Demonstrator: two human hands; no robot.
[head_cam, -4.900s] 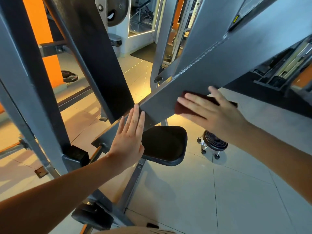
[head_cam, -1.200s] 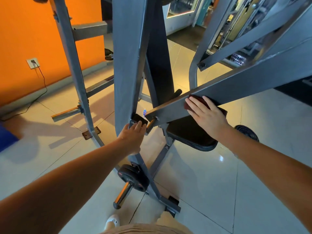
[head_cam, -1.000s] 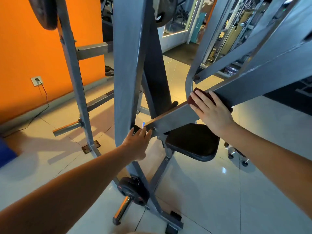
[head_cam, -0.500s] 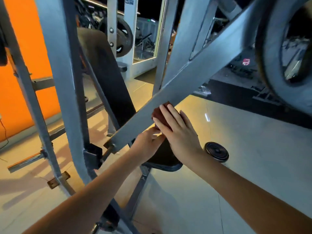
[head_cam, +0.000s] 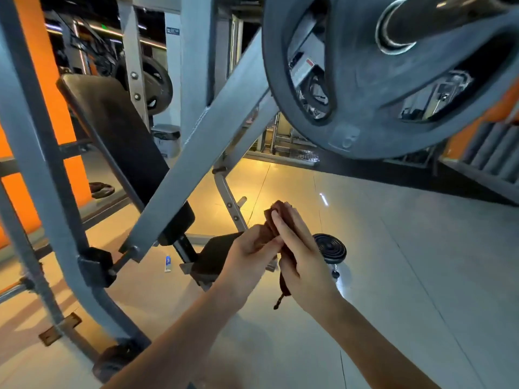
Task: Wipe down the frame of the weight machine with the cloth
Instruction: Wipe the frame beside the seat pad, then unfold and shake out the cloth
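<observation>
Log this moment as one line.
cloth: off frame | left hand: grips cloth | right hand: holds cloth

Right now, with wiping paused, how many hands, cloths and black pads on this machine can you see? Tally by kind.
hands: 2, left hand and right hand
cloth: 1, held between both hands
black pads: 2, back pad and seat pad
total: 5

Frame (head_cam: 196, 153): grey painted metal, matt. Cloth (head_cam: 269, 231): dark red fabric. Weight plate (head_cam: 379, 88): matt rubber. Floor (head_cam: 393, 248): glossy tile.
</observation>
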